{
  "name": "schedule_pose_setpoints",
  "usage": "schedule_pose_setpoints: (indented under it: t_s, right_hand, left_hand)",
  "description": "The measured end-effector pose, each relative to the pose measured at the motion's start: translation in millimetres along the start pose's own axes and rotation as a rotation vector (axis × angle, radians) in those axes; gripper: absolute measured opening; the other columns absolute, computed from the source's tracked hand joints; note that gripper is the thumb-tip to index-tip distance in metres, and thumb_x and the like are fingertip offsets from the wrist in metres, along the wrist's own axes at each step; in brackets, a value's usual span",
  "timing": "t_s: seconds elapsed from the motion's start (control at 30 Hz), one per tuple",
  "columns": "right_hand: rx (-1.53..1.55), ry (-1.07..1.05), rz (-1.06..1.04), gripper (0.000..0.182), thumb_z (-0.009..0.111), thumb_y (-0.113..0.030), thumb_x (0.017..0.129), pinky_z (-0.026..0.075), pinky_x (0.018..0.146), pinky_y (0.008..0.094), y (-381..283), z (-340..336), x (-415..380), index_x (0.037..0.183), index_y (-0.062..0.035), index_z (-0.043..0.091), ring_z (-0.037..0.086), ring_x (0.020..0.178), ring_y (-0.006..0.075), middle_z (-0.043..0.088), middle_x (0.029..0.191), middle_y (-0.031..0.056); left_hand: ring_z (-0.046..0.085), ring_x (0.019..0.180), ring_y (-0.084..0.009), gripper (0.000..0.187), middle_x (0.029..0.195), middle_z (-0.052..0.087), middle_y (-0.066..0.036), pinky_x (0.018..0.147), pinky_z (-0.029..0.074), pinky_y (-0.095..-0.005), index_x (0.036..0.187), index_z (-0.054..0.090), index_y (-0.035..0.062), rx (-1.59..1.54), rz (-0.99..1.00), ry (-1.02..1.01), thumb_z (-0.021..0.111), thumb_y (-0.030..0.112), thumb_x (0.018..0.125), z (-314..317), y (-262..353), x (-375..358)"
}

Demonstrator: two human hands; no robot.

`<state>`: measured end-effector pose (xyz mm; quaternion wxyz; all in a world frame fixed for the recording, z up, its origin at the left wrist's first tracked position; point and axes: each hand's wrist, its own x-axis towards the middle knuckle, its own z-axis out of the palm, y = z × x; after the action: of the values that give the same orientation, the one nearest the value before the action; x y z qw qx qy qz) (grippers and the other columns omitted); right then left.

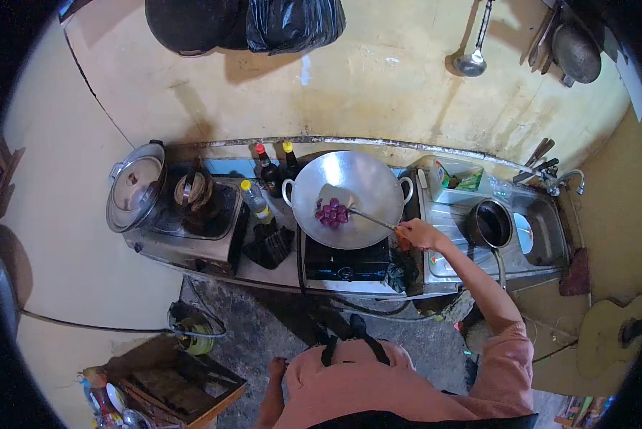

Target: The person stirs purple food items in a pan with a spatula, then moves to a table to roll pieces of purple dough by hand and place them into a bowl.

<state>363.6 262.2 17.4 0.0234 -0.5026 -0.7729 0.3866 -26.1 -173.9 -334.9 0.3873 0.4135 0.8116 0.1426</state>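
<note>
The right hand is closed round the end of the turner's handle, palm down; this grip presumably keeps the fingers clear of the wok while giving reach to its middle. The turner slants into the wok, its blade against the purple pieces, which lie in one cluster at the bottom, probably gathered there by the curved wall. The wok sits over the black stove, its two loop handles out to the sides, where they could be grasped. The left hand hangs low beside the body, away from the wok; whether its fingers are spread or curled cannot be told. Bottles stand just left of the wok, likely for easy reach. A saucepan rests beside the sink.
</note>
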Motion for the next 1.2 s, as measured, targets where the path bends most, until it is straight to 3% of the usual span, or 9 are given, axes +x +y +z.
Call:
schedule_pose_setpoints:
  t_s: [0.1,0.2,0.33,0.43,0.6,0.7,0.77,1.0,1.2]
  right_hand:
    - [-0.165,0.199,-0.167,0.034,0.039,-0.03,0.088,0.043,0.054,0.0381,13,6,-6,0.079,-0.0022,0.057,0.056,0.059,0.0311,0.058,0.067,0.0161]
    - [-0.132,0.081,-0.001,0.032,0.038,-0.028,0.088,0.042,0.067,0.0418,-16,-7,-26,0.086,-0.003,0.057,0.054,0.075,0.0382,0.057,0.077,0.0207]
    - [-0.189,0.085,-0.019,0.035,0.039,-0.033,0.087,0.043,0.067,0.0442,-7,0,-30,0.09,-0.0026,0.057,0.056,0.076,0.0365,0.059,0.076,0.02]
    - [-0.168,0.068,0.006,0.036,0.039,-0.033,0.086,0.044,0.067,0.0432,3,12,-22,0.087,-0.0025,0.058,0.057,0.077,0.0365,0.059,0.077,0.0202]
    - [-0.107,0.04,0.053,0.032,0.04,-0.029,0.087,0.044,0.057,0.0397,18,23,3,0.089,-0.0032,0.059,0.057,0.059,0.0298,0.058,0.064,0.0167]
    - [-0.151,0.096,0.073,0.041,0.039,-0.036,0.086,0.046,0.063,0.0448,36,25,22,0.08,0.0001,0.059,0.058,0.072,0.0384,0.058,0.08,0.0243]
    - [-0.088,0.061,0.179,0.035,0.04,-0.031,0.086,0.045,0.057,0.0408,9,2,4,0.085,-0.0014,0.058,0.057,0.059,0.0295,0.056,0.064,0.0164]
    - [-0.484,0.457,0.004,0.034,0.037,-0.03,0.088,0.045,0.057,0.0463,35,-18,-4,0.084,-0.0016,0.055,0.059,0.064,0.0343,0.059,0.068,0.0191]
    - [-0.54,0.356,0.214,0.03,0.039,-0.025,0.086,0.047,0.066,0.0464,8,-21,-10,0.082,0.0006,0.055,0.058,0.075,0.0382,0.059,0.081,0.0216]
  left_hand:
    - [0.06,0.074,-0.031,0.025,0.08,0.063,-0.014,0.069,0.048,-0.0395,0.088,0.062,0.0077,0.206,0.154,0.007,0.052,0.026,0.074,14,-20,-3]
    - [0.059,0.077,-0.0321,0.025,0.084,0.062,-0.015,0.07,0.047,-0.0399,0.088,0.064,0.0098,0.492,0.376,0.03,0.053,0.026,0.072,22,-32,-8]
    - [0.059,0.077,-0.0333,0.028,0.09,0.06,-0.016,0.07,0.047,-0.0413,0.088,0.064,0.0085,0.101,0.038,-0.037,0.053,0.028,0.072,27,-38,-5]
    - [0.06,0.072,-0.03,0.028,0.081,0.061,-0.016,0.063,0.048,-0.0388,0.09,0.062,0.0049,0.248,0.183,-0.023,0.049,0.026,0.076,19,-32,-4]
    - [0.061,0.065,-0.0259,0.027,0.072,0.062,-0.015,0.056,0.048,-0.036,0.089,0.06,0.0014,-0.009,0.059,-0.072,0.046,0.023,0.079,-10,11,-11]
    - [0.061,0.065,-0.0253,0.026,0.073,0.062,-0.015,0.058,0.048,-0.0361,0.086,0.06,0.0018,-0.104,-0.012,-0.065,0.047,0.023,0.078,-10,14,-9]
    - [0.061,0.065,-0.0249,0.026,0.074,0.062,-0.014,0.058,0.048,-0.0362,0.084,0.061,0.002,-0.123,-0.037,-0.061,0.047,0.023,0.077,-8,13,-10]
    - [0.061,0.064,-0.0235,0.024,0.076,0.062,-0.012,0.061,0.048,-0.0365,0.077,0.062,0.0028,0.27,0.135,-0.083,0.049,0.023,0.074,-4,-4,-28]
    - [0.061,0.063,-0.0236,0.025,0.079,0.063,-0.011,0.063,0.048,-0.0372,0.077,0.063,0.0037,0.539,0.268,-0.108,0.051,0.025,0.073,-5,-10,-40]
